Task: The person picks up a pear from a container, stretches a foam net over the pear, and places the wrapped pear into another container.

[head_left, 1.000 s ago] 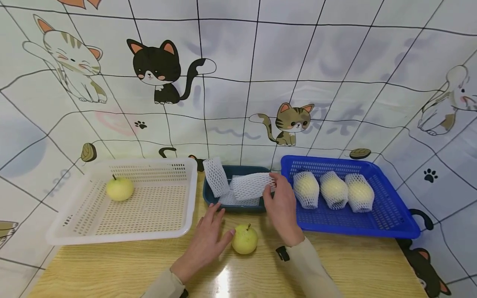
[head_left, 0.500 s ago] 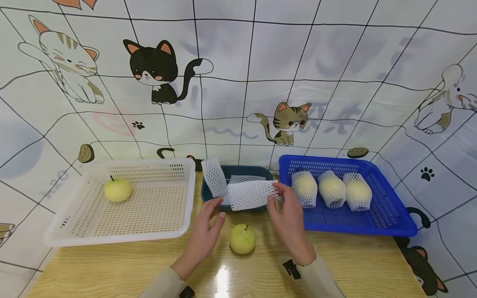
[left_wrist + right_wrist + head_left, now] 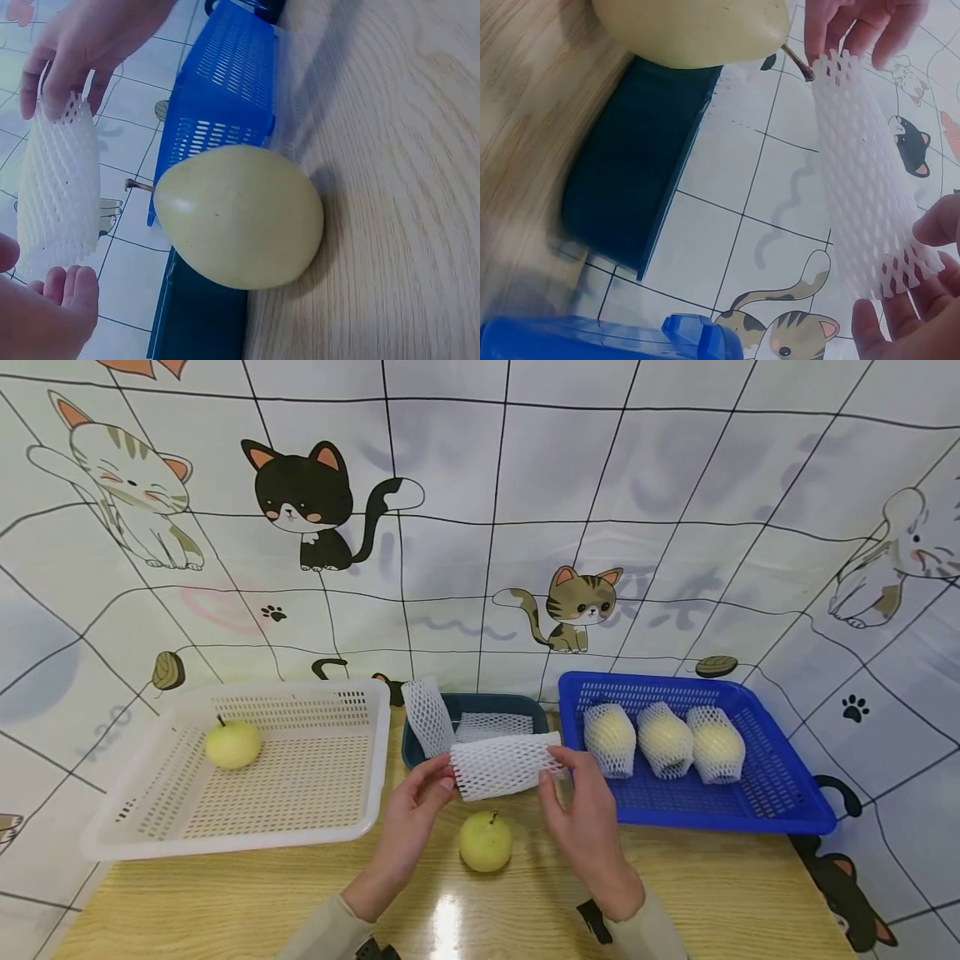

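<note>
A white foam fruit net (image 3: pixel 504 766) is held level above the front rim of the dark teal tray. My right hand (image 3: pixel 588 827) pinches its right end between thumb and fingers. At the other end my left hand (image 3: pixel 408 818) has its thumb and fingertips around the net's edge. The net looks flattish, with nothing inside it. Below it a yellow-green pear (image 3: pixel 486 842) stands on the table between my wrists, stem up; the left wrist view shows this pear (image 3: pixel 240 217) large. Other foam nets (image 3: pixel 427 718) lie in the teal tray (image 3: pixel 540 714).
At left, a white basket (image 3: pixel 300 777) holds one bare pear (image 3: pixel 233 744). At right, a blue basket (image 3: pixel 697 810) holds three netted pears (image 3: pixel 665 741). A cat-print sheet (image 3: pixel 450 568) rises behind the wooden table (image 3: pixel 300 885).
My right hand has drawn the foam net out of the teal tray towards me. My left hand has moved off the pear and up to the net's left end.
</note>
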`<state>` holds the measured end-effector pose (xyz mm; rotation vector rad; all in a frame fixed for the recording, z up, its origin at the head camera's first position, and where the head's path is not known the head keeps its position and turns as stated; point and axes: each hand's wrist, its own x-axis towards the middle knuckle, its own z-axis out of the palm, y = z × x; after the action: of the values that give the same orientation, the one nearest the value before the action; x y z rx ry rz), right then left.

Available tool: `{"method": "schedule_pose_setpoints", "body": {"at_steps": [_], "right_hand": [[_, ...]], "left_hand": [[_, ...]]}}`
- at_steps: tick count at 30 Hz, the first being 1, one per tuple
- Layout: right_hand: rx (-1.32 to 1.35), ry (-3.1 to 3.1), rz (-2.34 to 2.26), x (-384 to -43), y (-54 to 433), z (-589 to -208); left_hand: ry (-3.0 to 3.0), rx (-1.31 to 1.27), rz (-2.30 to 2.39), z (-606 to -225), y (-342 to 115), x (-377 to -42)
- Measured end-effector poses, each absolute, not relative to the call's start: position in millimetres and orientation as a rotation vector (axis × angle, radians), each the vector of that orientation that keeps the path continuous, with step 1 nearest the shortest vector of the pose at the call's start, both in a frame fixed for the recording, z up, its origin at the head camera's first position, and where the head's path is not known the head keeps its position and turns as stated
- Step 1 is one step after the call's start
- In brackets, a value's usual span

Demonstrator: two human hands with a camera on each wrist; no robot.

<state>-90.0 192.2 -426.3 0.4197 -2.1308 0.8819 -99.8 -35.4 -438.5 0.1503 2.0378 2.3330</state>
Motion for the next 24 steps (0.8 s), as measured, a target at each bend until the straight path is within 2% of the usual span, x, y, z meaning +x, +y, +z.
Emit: {"method": "schedule_pose_setpoints", "body": {"at_steps": [14, 19, 24], "right_hand": [[0.579, -1.991, 0.729, -81.2, 188.3, -425.2], [0.621, -1.939, 0.898, -77.8, 196.5, -427.2], [0.718, -1.774, 1.267, -76.9, 211.4, -423.8]], "left_hand": [[1.929, 0.048, 2.336, -431.7, -31.6, -102.9], [1.905, 0.055, 2.325, -430.8, -33.7, -105.4], [1.870, 0.160, 2.271, -430.2, -42.4, -107.2]]}}
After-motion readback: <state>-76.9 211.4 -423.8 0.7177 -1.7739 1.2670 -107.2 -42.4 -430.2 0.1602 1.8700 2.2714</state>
